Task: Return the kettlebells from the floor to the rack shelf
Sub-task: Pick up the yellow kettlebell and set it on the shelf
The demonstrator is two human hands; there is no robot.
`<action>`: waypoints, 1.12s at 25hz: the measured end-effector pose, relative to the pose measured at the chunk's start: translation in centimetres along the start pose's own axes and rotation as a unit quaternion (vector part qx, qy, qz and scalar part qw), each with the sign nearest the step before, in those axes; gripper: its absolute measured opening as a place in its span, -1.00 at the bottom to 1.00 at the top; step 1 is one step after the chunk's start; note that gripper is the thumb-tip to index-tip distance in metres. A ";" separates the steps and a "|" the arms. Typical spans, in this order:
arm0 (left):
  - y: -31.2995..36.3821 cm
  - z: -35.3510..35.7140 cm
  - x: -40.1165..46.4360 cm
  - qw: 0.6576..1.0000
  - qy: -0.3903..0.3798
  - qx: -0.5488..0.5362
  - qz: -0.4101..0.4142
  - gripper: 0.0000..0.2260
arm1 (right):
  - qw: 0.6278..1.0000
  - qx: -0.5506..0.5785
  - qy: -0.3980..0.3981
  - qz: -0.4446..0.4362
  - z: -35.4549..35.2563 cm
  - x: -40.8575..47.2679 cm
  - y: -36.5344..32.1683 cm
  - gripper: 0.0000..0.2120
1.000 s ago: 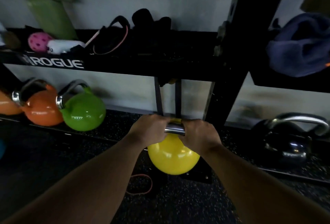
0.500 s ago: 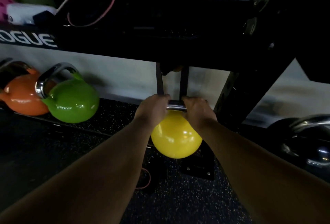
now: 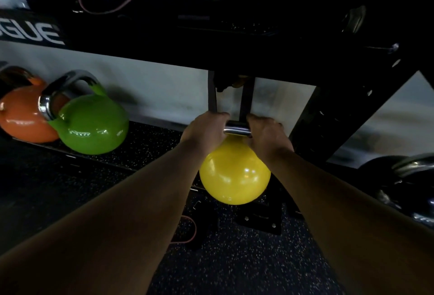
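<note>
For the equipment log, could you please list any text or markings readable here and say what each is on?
"GUE": white letters on the black rack shelf edge, cut off by the left frame edge.
Green kettlebell: small white markings, too blurred to read.
Yellow kettlebell: faint marks near the bottom, unreadable.

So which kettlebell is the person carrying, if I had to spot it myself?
Find the black rack against the pale wall; in front of its lower shelf, both hands grip one steel handle. Below hangs the yellow kettlebell, the only yellow one: the green kettlebell and orange kettlebell sit leftward.
</note>
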State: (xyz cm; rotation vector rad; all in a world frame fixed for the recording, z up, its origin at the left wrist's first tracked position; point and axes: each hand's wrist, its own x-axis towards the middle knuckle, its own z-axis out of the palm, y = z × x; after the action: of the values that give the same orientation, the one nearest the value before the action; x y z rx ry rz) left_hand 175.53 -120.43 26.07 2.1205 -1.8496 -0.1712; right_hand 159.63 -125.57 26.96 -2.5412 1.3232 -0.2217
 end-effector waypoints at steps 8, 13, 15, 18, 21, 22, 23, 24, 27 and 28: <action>0.0 -2.6 -1.3 0.999 -0.029 0.014 -0.025 -0.38 | 0.993 -0.082 0.020 -0.086 -1.6 -0.9 -1.4 -0.49; -2.4 -4.7 -7.0 0.996 0.013 0.057 -0.061 -0.41 | 0.967 -0.127 0.070 -0.209 -1.9 -2.6 -5.4 -0.46; -4.3 -5.7 -10.8 0.992 0.030 0.070 -0.098 -0.51 | 0.960 -0.127 0.058 -0.245 -1.3 -3.0 -8.3 -0.49; -7.6 -6.9 -18.1 0.982 0.038 0.081 -0.165 -0.62 | 0.951 -0.106 0.027 -0.289 0.7 -4.5 -13.4 -0.57; -10.7 -7.9 -27.6 0.964 0.036 0.103 -0.243 -0.69 | 0.924 -0.081 -0.026 -0.373 4.0 -7.9 -19.8 -0.66; -11.7 -8.1 -31.4 0.956 0.044 0.103 -0.273 -0.71 | 0.910 -0.071 -0.044 -0.406 5.1 -9.6 -22.4 -0.70; -12.6 -8.3 -35.4 0.946 0.052 0.096 -0.305 -0.73 | 0.894 -0.062 -0.059 -0.440 6.2 -11.5 -25.1 -0.74; -13.1 -8.2 -39.8 0.935 0.060 0.080 -0.339 -0.76 | 0.876 -0.055 -0.074 -0.474 7.4 -13.8 -27.9 -0.76; -13.5 -7.1 -53.5 0.901 0.076 0.062 -0.423 -0.81 | 0.810 -0.052 -0.104 -0.574 11.1 -20.8 -35.2 -0.78; -13.1 -6.7 -58.9 0.884 0.078 0.063 -0.456 -0.82 | 0.785 -0.046 -0.118 -0.606 12.6 -23.7 -37.8 -0.77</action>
State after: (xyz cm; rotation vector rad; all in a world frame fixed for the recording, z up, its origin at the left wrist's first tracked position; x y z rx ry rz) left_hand 180.83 -60.16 21.21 2.8260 -0.6597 -0.0805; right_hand 178.70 -83.34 26.16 -2.9450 -0.5550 -0.0484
